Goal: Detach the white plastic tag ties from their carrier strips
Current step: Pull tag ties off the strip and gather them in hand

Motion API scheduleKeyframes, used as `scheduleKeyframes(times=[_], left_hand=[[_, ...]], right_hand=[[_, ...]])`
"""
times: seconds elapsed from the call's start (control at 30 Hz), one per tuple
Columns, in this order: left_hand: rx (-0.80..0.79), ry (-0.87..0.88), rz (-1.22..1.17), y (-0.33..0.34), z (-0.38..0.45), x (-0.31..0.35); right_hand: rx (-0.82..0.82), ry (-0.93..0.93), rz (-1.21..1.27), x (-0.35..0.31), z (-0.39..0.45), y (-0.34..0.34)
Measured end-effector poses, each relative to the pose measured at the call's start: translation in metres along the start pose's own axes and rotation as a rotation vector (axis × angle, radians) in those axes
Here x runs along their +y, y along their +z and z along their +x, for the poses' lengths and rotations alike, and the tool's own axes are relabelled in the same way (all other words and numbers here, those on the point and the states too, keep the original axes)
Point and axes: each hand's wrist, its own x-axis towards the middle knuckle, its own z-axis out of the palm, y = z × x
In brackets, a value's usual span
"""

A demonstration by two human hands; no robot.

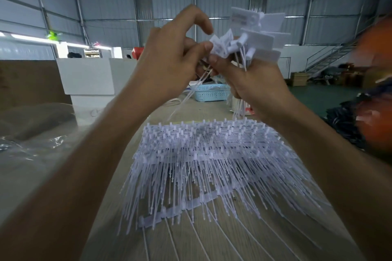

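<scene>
Both hands are raised in front of me above the table. My right hand grips a bunch of white tag ties, their flat label heads fanned out above the fist and their thin tails hanging below it. My left hand pinches one tie's small head between thumb and fingers at the left edge of the bunch; its tail trails down toward the table. Below, a thick pile of white tag ties on carrier strips lies on the wooden table, tails pointing toward me.
A light blue perforated basket stands at the table's far end. Crumpled clear plastic covers the left side. White foam boxes stand behind at left. An orange and dark heap sits at right, metal stairs beyond.
</scene>
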Motion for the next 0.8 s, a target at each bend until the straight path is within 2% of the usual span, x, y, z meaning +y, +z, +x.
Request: scheduleKeyframes(times=[0.1,0.3,0.37,0.43,0.5,0.53,0.73,0.8], left_hand=[[0.013,-0.045,-0.011,-0.002,0.001,0.000],[0.058,-0.079,-0.064,-0.002,0.001,0.006],[-0.012,-0.129,-0.113,-0.001,0.000,0.008],[-0.176,-0.205,-0.116,0.002,0.000,0.009],[-0.302,-0.204,-0.051,0.009,-0.001,0.008],[-0.310,-0.189,-0.028,0.013,-0.001,0.008],[-0.151,-0.151,-0.077,0.026,0.000,0.005],[-0.157,-0.137,-0.037,0.029,-0.001,0.003]], right_hand=[[-0.026,-0.066,-0.018,0.000,-0.001,0.002],[-0.015,0.056,0.022,-0.003,-0.001,0.003],[-0.003,0.091,0.095,-0.006,0.001,0.001],[0.052,0.119,0.194,-0.010,0.005,-0.003],[0.074,0.105,0.308,-0.013,0.008,-0.007],[0.078,0.096,0.354,-0.015,0.009,-0.008],[0.115,0.150,0.605,-0.016,0.011,-0.003],[0.092,0.164,0.614,-0.016,0.010,-0.001]])
